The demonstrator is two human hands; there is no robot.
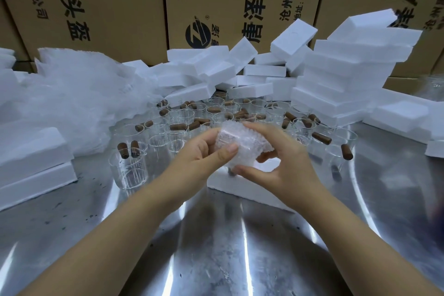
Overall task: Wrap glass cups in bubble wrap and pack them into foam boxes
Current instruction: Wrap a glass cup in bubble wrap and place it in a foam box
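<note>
Both hands hold the wrapped cup (242, 144) in the air at the scene's centre, just above an open foam box (222, 184) lying on the steel table (216, 247), probably so it can drop straight in once the wrap is tight. The left hand (199, 151) grips the left side with its thumb pressed across the front, pinning the loose edge; the right hand (283, 158) curls round the right side, thumb underneath, likely tucking the end in. Bare cups (129, 168) with brown handles stand crowded just beyond, within easy reach. The bubble wrap (79, 98) is heaped far left, and a foam stack (348, 74) rises far right, so supplies flank the work. Cartons (120, 7) wall the back.
</note>
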